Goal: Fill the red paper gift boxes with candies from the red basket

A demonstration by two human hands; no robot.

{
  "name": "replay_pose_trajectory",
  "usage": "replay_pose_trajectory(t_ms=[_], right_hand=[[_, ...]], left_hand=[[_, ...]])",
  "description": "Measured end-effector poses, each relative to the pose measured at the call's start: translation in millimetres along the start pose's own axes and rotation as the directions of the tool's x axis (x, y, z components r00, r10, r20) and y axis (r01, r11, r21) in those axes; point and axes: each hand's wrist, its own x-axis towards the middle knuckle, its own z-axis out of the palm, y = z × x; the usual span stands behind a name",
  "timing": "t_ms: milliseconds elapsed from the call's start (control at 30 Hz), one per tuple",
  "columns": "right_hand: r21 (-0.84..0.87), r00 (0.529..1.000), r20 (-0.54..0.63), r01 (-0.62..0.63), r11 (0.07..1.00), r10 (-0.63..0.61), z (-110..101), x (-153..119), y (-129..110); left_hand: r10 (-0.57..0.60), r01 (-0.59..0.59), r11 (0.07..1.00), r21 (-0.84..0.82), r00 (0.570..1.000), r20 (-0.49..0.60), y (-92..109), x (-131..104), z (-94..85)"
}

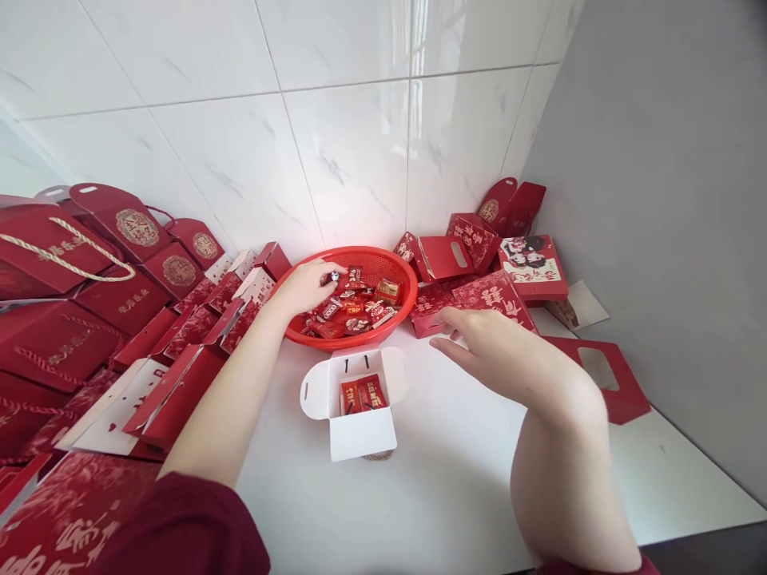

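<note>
My left hand (305, 287) is over the left side of a red plastic basket (411, 307). Its fingers are bent together, with a small shiny bluish-white thing (334, 276) at them, too small to name. Wrapped candies (353, 307) in mostly red wrappers, one of them gold, lie in the basket. In front of it stands an open white box (363, 439), its flaps spread out and red packets (363, 394) inside. My right hand (479, 335) hovers right of the box, near a red patterned box (494, 295). Its thumb and fingers are apart, holding nothing.
Red gift boxes (180, 271), some with rope handles, are stacked along the left. More red boxes (443, 257) lie behind my right hand, and a flat red piece with a window (623, 383) is further right. A tiled wall (353, 160) closes the back, a grey panel (659, 200) the right.
</note>
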Motion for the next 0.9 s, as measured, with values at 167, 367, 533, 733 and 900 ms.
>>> replay_pose_trajectory(t_ms=[167, 367, 533, 733, 900], right_hand=[[0.286, 0.980, 0.061, 0.165, 0.944, -0.190, 11, 23, -22], [0.552, 0.911, 0.043, 0.320, 0.770, -0.409, 30, 35, -39], [0.693, 0.908, -0.012, 0.310, 0.651, -0.420, 39, 36, -44], [0.822, 0.940, -0.055, 0.235, 0.519, -0.337, 50, 44, -45], [0.807, 0.952, -0.014, 0.192, 0.559, -0.307, 58, 48, -45]], left_hand=[[0.226, -0.169, 0.827, -0.537, 0.973, 0.042, 60, -86, -15.7], [0.180, 0.013, 0.683, -0.730, 0.966, 0.185, 67, -132, -18.9], [0.121, 0.093, 0.546, -0.833, 0.975, 0.188, 55, -128, -17.7], [0.019, 0.179, 0.538, -0.824, 0.974, 0.225, 55, -125, -11.4], [0.042, 0.194, 0.541, -0.819, 0.966, 0.256, 54, -124, -7.9]])
